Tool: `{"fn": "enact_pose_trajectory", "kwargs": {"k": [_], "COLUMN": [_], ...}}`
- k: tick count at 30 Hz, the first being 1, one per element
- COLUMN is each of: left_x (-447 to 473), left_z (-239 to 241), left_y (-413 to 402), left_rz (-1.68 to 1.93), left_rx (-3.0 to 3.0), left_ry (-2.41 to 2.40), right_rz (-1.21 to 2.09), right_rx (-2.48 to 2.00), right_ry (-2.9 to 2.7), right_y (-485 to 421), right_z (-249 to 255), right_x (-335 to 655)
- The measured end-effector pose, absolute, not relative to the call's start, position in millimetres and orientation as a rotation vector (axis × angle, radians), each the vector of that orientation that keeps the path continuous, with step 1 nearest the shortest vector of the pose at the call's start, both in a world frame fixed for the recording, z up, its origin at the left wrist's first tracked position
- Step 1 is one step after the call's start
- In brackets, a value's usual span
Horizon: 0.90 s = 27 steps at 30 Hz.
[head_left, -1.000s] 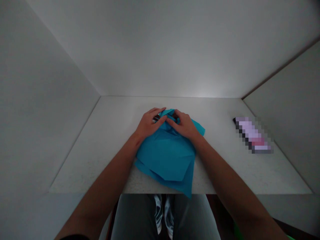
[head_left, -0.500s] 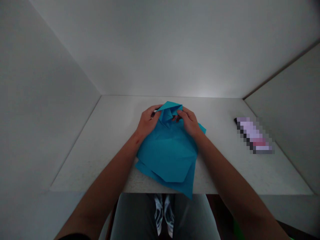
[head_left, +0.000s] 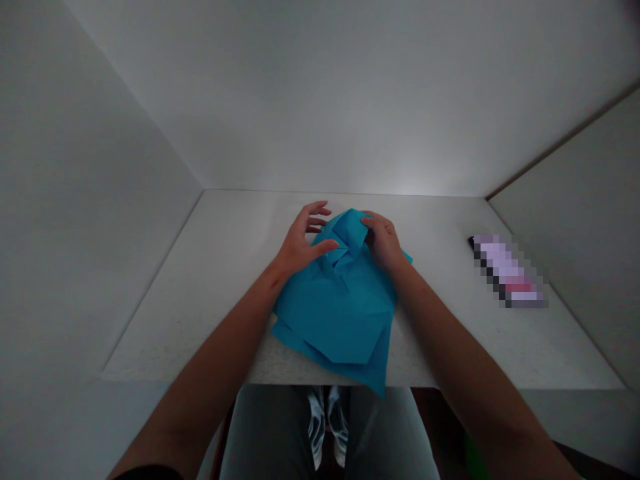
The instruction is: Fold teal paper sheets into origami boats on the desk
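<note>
A large piece of folded blue paper (head_left: 335, 313) lies in front of me, its far end gathered into small creased folds and its near corner poking past the table's front edge. My right hand (head_left: 383, 241) pinches the far end of the paper at its right side, thumb on top and the other fingers partly hidden behind. At the left of the folds, my left hand (head_left: 303, 243) has its fingers spread apart. Its thumb lies against or just over the paper; contact is hard to tell.
The paper rests on a pale table (head_left: 200, 293) enclosed by grey walls (head_left: 320, 100). A phone (head_left: 507, 270), its screen blurred out, lies at the right of the table. My legs (head_left: 280, 433) are below the front edge.
My left hand has let go of the paper's far end and spread its fingers. The raised flap there has folded down and shifted slightly right, while my right hand keeps its hold.
</note>
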State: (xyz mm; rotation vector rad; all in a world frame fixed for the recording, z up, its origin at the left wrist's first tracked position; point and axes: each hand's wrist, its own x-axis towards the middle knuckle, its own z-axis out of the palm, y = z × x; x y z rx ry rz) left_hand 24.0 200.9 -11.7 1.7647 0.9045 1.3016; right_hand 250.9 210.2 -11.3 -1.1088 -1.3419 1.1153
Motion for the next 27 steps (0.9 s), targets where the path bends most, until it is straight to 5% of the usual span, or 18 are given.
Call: {"fn": "enact_pose_trajectory", "kwargs": {"k": [9, 27], "left_x": [26, 26], "left_z": [-12, -5], "left_y": [204, 203], "left_rz": [1.070, 1.483], "left_rx": [1.762, 1.654], "left_ry": [1.136, 1.298], "right_rz": [1.003, 0.767], "right_rx": [-1.129, -1.234], "right_ry": [-1.274, -1.614], "right_y": [220, 207], "right_z": [-16, -9], "right_x": [257, 256]}}
